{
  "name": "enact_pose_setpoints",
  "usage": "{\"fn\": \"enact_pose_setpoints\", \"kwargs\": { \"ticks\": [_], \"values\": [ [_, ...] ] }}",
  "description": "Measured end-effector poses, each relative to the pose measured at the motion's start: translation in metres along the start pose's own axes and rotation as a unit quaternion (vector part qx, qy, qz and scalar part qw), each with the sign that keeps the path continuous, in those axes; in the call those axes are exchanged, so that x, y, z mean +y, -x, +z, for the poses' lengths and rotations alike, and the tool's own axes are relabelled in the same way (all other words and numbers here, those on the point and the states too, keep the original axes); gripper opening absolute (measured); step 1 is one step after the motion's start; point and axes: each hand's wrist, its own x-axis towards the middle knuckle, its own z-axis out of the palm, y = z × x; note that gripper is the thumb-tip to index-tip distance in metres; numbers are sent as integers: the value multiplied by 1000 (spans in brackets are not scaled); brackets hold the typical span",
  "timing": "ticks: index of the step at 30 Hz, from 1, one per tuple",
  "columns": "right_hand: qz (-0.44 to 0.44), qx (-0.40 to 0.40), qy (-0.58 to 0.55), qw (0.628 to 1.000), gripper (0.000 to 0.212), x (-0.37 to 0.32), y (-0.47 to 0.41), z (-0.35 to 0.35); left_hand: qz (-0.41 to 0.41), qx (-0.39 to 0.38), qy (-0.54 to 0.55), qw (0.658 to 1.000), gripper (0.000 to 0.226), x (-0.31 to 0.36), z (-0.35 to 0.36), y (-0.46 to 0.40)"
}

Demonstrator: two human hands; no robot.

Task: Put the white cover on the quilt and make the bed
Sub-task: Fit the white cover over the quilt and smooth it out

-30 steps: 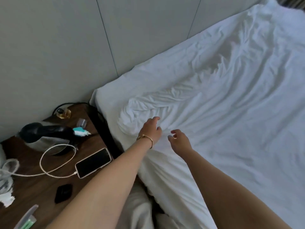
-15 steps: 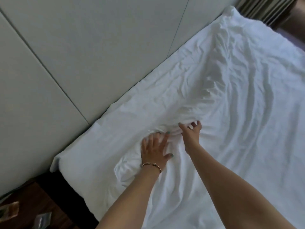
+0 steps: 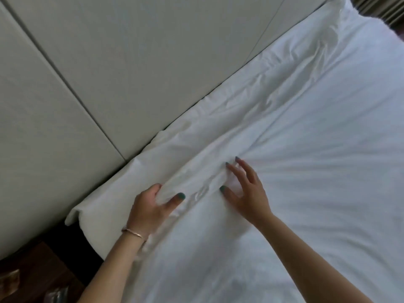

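White cover (image 3: 306, 171): one, with left hand (image 3: 150, 206) gripping, right hand (image 3: 247, 193) pressing.

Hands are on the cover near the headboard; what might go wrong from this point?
1. The left hand grips a fold of the cover while the right hand presses flat beside it; pulling could probably deepen the ridge between them.
2. The cover's edge sits tight against the headboard; it may slip into that gap.
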Motion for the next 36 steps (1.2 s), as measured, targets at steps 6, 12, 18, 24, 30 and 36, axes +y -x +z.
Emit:
{"fn": "enact_pose_setpoints", "kwargs": {
  "ticks": [6, 12, 18, 24, 30, 36],
  "values": [
    [-12, -162, -7, 987, 46, 3, -17, 4, -68, 104, -161, 979, 53, -26, -13, -51],
    [-87, -69, 133, 985, 35, -32, -54, 12, -92, 149, -229, 957, 66, -11, -7, -11],
    [-136, -197, 97, 966, 50, -91, -70, 53, -174, 111, -204, 957, 97, -39, -23, 66],
    [-239, -340, 252, 874, 101, -93, -51, 64, -156, 72, -76, 982, 46, -52, -21, 89],
    [-229, -98, 52, 967, 78, -85, -15, 40, -201, 253, 11, 946, 33, -56, -61, 62],
    [-176, -113, 69, 975, 41, -76, 0, 39, 16, 340, -223, 913, 22, -34, -40, 61]
  ]
}}
